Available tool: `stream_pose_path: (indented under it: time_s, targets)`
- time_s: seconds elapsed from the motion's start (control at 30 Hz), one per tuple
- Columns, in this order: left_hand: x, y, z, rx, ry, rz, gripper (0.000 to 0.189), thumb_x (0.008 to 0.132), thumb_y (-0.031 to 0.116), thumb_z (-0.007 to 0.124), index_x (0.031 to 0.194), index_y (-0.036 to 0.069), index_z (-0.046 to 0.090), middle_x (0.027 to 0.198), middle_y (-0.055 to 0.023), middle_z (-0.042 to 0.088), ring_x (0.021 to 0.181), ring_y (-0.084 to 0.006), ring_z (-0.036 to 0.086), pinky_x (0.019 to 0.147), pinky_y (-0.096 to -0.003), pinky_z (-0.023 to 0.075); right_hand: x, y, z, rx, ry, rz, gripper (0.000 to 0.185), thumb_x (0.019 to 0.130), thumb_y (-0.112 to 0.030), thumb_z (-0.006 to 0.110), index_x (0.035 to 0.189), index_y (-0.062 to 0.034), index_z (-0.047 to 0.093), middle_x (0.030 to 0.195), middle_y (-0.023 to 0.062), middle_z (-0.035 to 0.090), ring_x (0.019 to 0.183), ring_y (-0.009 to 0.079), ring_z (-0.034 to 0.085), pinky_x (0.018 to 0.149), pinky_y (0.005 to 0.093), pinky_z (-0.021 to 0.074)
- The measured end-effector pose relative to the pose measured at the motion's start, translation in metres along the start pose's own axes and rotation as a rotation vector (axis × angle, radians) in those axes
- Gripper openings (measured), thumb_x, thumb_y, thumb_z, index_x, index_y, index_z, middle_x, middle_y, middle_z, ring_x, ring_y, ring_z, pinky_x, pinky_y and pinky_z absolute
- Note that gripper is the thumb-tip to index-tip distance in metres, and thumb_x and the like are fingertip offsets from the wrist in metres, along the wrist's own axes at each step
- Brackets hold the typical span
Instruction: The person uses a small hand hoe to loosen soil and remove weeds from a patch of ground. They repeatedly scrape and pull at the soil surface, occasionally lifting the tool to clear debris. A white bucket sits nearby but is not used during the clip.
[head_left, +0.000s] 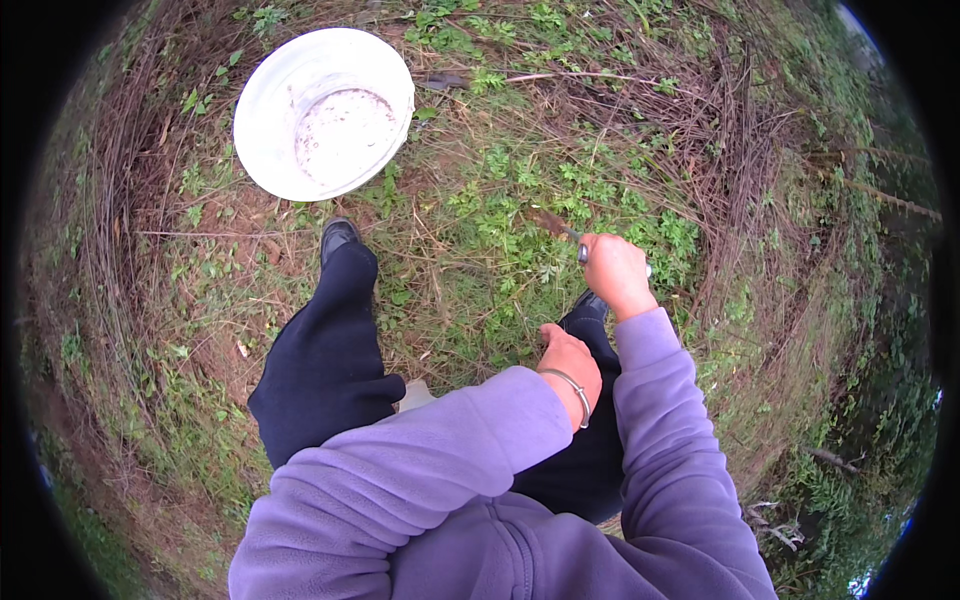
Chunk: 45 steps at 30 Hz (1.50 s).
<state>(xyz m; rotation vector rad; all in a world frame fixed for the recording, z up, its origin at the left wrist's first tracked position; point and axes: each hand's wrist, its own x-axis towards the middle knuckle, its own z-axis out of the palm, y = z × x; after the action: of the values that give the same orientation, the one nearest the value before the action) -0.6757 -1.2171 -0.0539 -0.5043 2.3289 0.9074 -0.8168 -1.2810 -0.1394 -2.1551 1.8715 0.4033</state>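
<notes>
My right hand (616, 271) is closed around the handle of a small hand tool (574, 234). Its thin metal shank points forward and left, and its brownish, soil-coloured end is among low green weeds (517, 255), too unclear to tell its exact shape. My left hand (574, 367), with a metal bangle (579, 394) on the wrist, is over my right leg, below the tool hand. Its fingers are mostly hidden from above, and I see nothing held in it. A white bucket (259, 124) stands ahead on the left, with small dark specks on its bottom.
My shoes (339, 234) are set apart on grassy, weedy soil. Dry brown stems (739, 150) lie heaped at the right, and more (112, 187) at the left. A thin stick (570, 76) lies ahead. Dead branches (780, 529) and leafy growth are at lower right.
</notes>
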Motion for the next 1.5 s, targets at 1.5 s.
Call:
stream_pose_path:
  time_s: [1.5]
  targets:
    - [0.043,0.047,-0.025,0.105,-0.074,0.033,0.039,0.089,0.025,0.055,0.123,0.008,0.063,0.122,-0.0131,0.063,0.115,-0.0372,0.056,0.092,-0.0628,0.0368,-0.057,0.014,0.028,0.348,-0.103,-0.086,0.009,0.074,-0.009,0.057,0.081,-0.0131,0.055,0.075,0.0112,0.061,0.075,0.0342,0.063,0.063,0.0456,0.0497]
